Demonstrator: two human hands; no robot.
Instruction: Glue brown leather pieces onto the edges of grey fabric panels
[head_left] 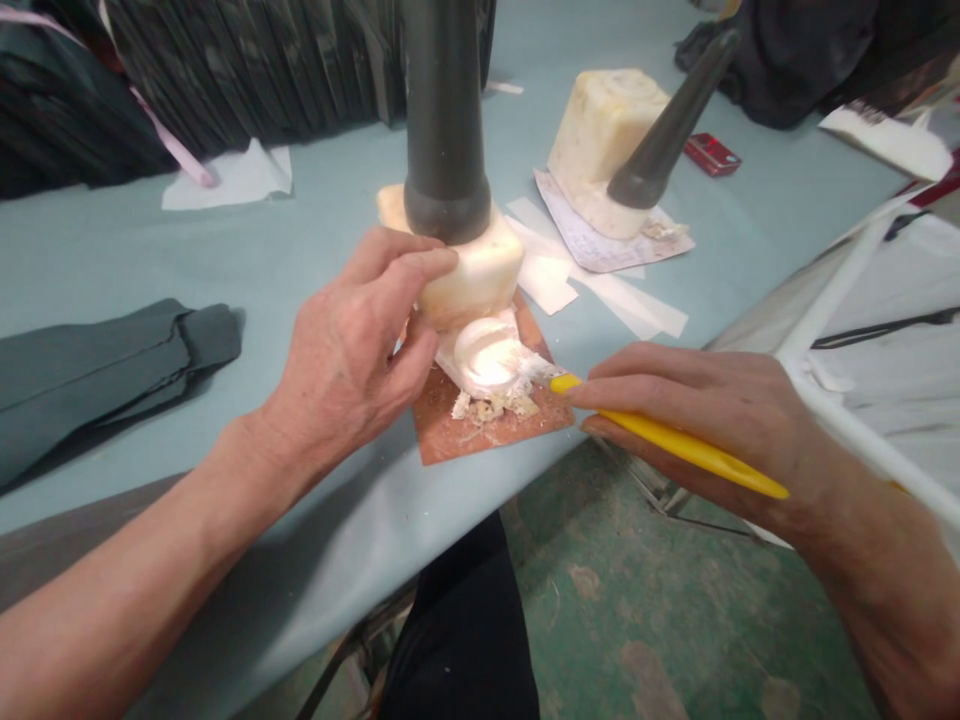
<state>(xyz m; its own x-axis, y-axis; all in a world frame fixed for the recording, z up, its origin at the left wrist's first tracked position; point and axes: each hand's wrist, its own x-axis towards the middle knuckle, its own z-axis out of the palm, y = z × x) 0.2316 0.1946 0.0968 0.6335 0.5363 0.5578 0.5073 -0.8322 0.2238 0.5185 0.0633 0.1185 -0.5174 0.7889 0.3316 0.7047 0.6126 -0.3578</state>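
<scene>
My right hand (675, 430) grips a yellow-handled brush (690, 448), its whitish bristles at the right rim of a round cup (491, 355) coated with white paste. The cup adjoins the front of a cream, block-shaped container (472, 270). A thick black tapered piece (448, 120) rises from that container's top. Steadying the container's left front corner, my left hand (352, 340) has curled fingers, with the thumb low near the cup. Under these lies a reddish-brown sheet (487, 440) with crumbly dried residue along the cup's front.
A second cream container (607, 130) with a black tapered piece (675, 120) stands on paper at back right, near a small red box (712, 155). White strips (630, 300) lie between. Stacked black pieces (255, 70) line the back left; dark folded fabric (112, 370) lies left. A white frame (832, 290) borders the right.
</scene>
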